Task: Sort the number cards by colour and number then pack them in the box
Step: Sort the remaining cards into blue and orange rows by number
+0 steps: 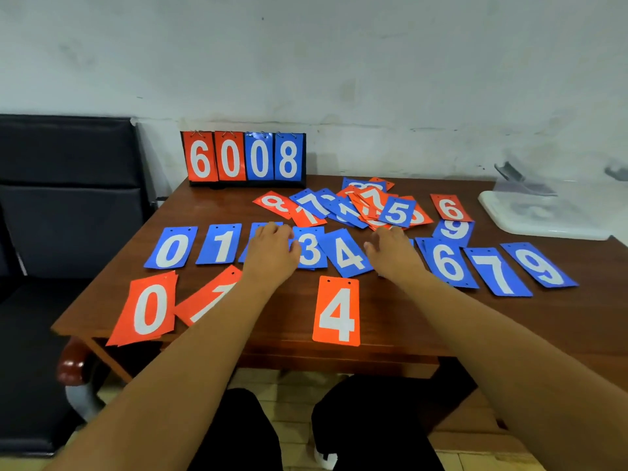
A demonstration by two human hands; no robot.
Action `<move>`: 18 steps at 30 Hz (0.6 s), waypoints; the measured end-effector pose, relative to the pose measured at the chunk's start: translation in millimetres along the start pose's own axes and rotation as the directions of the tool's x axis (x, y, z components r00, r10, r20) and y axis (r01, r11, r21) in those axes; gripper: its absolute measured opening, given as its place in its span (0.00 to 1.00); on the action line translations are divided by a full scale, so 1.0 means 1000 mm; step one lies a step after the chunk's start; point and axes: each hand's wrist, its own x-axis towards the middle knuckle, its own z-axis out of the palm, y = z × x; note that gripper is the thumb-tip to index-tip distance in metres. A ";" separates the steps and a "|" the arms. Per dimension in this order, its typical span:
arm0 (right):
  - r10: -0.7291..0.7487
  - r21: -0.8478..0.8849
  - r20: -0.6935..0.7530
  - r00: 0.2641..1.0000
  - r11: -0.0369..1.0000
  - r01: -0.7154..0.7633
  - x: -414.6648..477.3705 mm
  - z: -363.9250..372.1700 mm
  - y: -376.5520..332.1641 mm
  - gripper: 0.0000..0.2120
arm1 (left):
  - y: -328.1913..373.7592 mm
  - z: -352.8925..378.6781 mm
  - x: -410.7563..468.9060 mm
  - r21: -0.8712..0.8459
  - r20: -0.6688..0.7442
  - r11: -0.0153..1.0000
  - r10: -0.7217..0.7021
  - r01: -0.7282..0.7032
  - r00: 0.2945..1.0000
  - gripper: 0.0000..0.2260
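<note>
Blue number cards lie in a row across the wooden table [278,300]: 0 [171,248], 1 [220,244], 3 [310,250], 4 [346,254], 6 [448,263], 7 [498,271], 9 [540,265]. My left hand [272,251] lies flat over a blue card between 1 and 3. My right hand [394,253] rests palm down, covering a card between 4 and 6. Orange cards 0 [147,309], 1 [210,297] and 4 [336,311] form a nearer row. An unsorted pile [356,207] sits behind.
A standing flip scoreboard [244,158] showing 6008 stands at the table's back edge. A clear plastic box [543,215] sits at the right. An orange 6 [450,208] and another blue 9 [453,230] lie near it. A dark chair [68,198] stands at the left.
</note>
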 end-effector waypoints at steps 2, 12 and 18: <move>0.006 -0.023 -0.009 1.000 1.000 -0.006 0.022 -0.005 0.009 0.19 | 0.015 0.012 0.025 -0.007 0.033 0.999 0.050 -0.050 0.998 0.13; 0.053 -0.145 0.054 0.997 0.988 -0.045 0.137 0.007 0.070 0.25 | 0.055 0.101 0.134 0.008 0.216 0.990 0.133 -0.138 0.967 0.12; -0.019 -0.129 0.125 0.992 0.991 0.035 0.173 0.019 0.101 0.28 | 0.054 0.151 0.169 0.030 0.364 0.965 0.232 -0.260 0.902 0.18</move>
